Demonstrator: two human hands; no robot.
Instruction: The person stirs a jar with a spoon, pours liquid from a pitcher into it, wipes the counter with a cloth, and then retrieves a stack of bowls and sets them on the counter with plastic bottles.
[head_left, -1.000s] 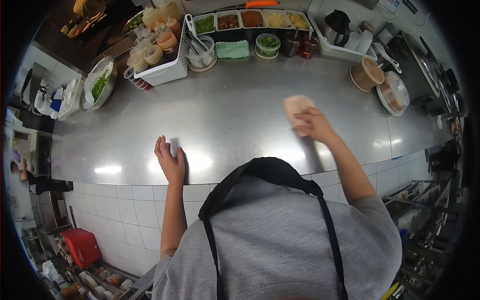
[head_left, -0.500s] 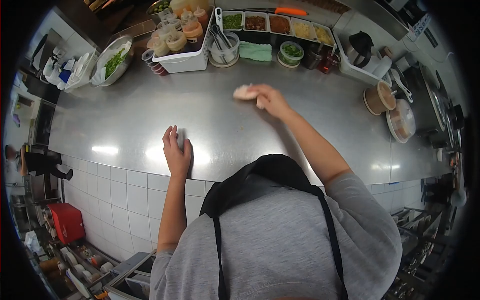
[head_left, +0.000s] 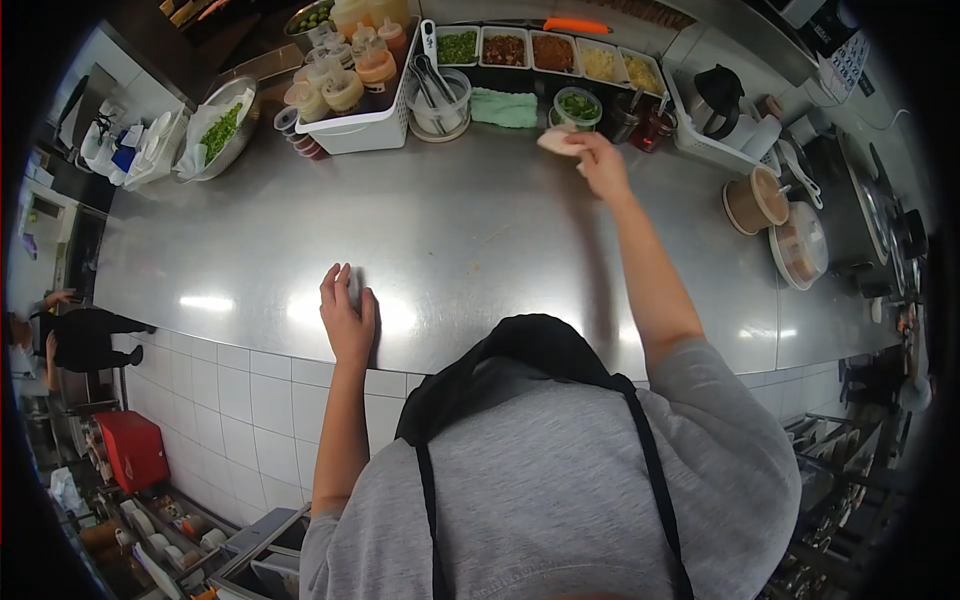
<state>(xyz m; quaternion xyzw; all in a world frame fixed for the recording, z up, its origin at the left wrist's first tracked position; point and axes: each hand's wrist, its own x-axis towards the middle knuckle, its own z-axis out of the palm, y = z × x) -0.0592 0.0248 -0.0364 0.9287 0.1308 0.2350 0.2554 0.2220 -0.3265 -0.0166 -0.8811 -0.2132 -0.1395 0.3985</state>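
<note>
A pale pinkish-white cloth (head_left: 559,140) is bunched under the fingers of my right hand (head_left: 603,168), which is closed on it at the back of the steel counter (head_left: 430,215). Just behind the cloth stands a round tub of chopped greens (head_left: 577,106). My left hand (head_left: 347,312) lies near the counter's front edge, fingers apart and holding nothing. A few small crumbs (head_left: 475,267) dot the steel between my hands.
Along the back are a white basket of sauce bottles (head_left: 365,133), a tub with tongs (head_left: 440,112), a folded green cloth (head_left: 503,107) and trays of toppings (head_left: 553,52). Lidded containers (head_left: 800,245) stand right, a bowl of greens (head_left: 235,150) left. Another person (head_left: 85,338) is far left.
My right hand has swept the cloth to the right and away from me, toward the tub of greens. The left hand stays on the counter. The far person has shifted slightly.
</note>
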